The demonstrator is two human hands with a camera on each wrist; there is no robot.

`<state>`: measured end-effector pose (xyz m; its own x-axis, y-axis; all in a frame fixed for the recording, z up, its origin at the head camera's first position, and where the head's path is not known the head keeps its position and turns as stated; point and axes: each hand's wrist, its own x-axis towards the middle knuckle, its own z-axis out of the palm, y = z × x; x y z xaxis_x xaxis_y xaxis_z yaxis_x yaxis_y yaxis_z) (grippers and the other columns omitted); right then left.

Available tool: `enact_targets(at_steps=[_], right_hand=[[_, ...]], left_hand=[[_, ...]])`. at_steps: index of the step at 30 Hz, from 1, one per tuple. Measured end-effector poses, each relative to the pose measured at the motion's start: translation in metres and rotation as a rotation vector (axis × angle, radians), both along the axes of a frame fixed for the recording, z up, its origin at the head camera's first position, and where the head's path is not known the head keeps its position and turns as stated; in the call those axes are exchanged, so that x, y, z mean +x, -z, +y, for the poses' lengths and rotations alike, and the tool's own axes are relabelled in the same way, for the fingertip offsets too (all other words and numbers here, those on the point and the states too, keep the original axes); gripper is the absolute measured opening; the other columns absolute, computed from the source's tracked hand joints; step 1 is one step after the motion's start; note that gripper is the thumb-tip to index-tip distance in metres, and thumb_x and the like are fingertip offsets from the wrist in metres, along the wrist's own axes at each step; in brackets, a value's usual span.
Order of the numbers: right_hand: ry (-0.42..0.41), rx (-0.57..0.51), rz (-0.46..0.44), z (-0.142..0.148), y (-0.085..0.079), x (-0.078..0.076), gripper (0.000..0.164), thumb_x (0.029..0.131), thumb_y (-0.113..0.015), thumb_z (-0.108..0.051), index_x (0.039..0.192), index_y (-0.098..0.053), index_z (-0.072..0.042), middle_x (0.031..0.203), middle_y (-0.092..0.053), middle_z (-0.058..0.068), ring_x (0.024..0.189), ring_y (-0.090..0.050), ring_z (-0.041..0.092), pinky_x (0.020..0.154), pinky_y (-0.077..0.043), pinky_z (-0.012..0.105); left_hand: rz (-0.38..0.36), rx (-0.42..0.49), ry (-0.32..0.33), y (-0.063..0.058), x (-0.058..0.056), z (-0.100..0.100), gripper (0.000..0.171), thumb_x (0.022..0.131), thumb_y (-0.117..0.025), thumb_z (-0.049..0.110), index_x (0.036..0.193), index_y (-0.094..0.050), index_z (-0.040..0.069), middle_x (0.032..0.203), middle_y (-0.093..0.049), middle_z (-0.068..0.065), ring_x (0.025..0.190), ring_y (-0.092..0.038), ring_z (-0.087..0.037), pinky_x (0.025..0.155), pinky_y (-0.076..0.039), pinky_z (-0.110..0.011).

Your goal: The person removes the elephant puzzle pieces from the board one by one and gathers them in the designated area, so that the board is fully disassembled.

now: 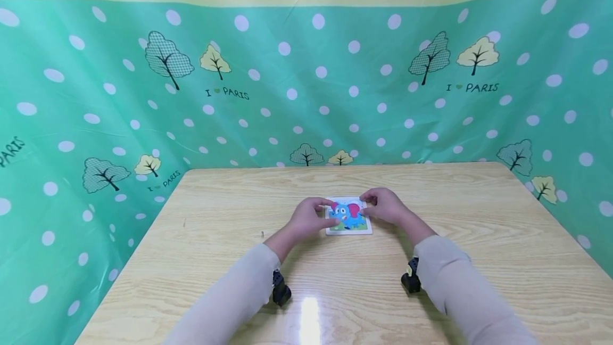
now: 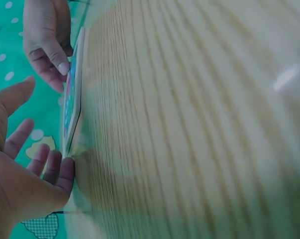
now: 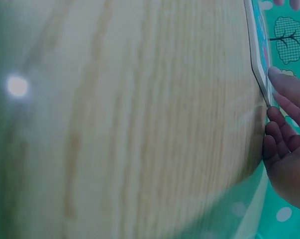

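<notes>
A small elephant puzzle board (image 1: 348, 216) with a white border lies flat on the table, its picture blue and pink. My left hand (image 1: 308, 216) is at its left side, thumb tip over the picture; in the left wrist view this hand (image 2: 28, 174) has its thumb spread away from loosely bent fingers beside the board's edge. At the upper right corner is my right hand (image 1: 387, 206). The right wrist view shows the right thumb (image 3: 286, 84) against the board's (image 3: 259, 55) face, while the other fingers bend beside its corner. Seams between pieces are too small to tell.
The wooden table (image 1: 215, 281) reaches back to a green dotted curtain (image 1: 268, 100). A tiny dark speck (image 1: 262, 233) lies left of the left hand. Black wrist cameras (image 1: 281, 289) hang under both sleeves, close above the tabletop.
</notes>
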<state>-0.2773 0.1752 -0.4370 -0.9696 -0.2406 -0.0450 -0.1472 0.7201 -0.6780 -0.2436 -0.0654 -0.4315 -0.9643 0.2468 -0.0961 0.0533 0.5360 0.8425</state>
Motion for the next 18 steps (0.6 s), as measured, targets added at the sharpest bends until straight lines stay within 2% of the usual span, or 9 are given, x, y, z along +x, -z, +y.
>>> enact_targets(at_steps=[7, 12, 18], right_hand=[[0.014, 0.013, -0.024, -0.003, -0.001, -0.002, 0.034, 0.085, -0.077, -0.013, 0.115, -0.066, 0.000, 0.103, -0.060, 0.010, 0.096, -0.053, 0.026, 0.088, -0.047, 0.041], [0.019, 0.011, -0.043, -0.005, -0.001, -0.003, 0.034, 0.085, -0.077, -0.012, 0.114, -0.066, 0.000, 0.105, -0.060, 0.011, 0.097, -0.053, 0.026, 0.090, -0.046, 0.042], [0.011, 0.000, -0.056, -0.005, -0.002, -0.004, 0.033, 0.085, -0.076, -0.010, 0.114, -0.065, 0.001, 0.102, -0.059, 0.011, 0.094, -0.052, 0.025, 0.086, -0.047, 0.039]], left_hand=[[-0.004, -0.051, 0.014, 0.000, -0.010, 0.008, 0.045, 0.079, -0.084, 0.026, 0.121, -0.069, 0.019, 0.125, -0.057, -0.007, 0.114, -0.054, -0.026, 0.096, -0.048, -0.041], [0.031, -0.118, 0.053, -0.002, -0.019, 0.011, 0.051, 0.076, -0.086, 0.023, 0.123, -0.068, 0.017, 0.123, -0.060, -0.005, 0.111, -0.055, -0.023, 0.094, -0.048, -0.038], [0.075, -0.167, 0.081, 0.000, -0.027, 0.015, 0.051, 0.073, -0.088, 0.023, 0.121, -0.070, 0.015, 0.128, -0.060, -0.005, 0.121, -0.051, -0.026, 0.103, -0.042, -0.042]])
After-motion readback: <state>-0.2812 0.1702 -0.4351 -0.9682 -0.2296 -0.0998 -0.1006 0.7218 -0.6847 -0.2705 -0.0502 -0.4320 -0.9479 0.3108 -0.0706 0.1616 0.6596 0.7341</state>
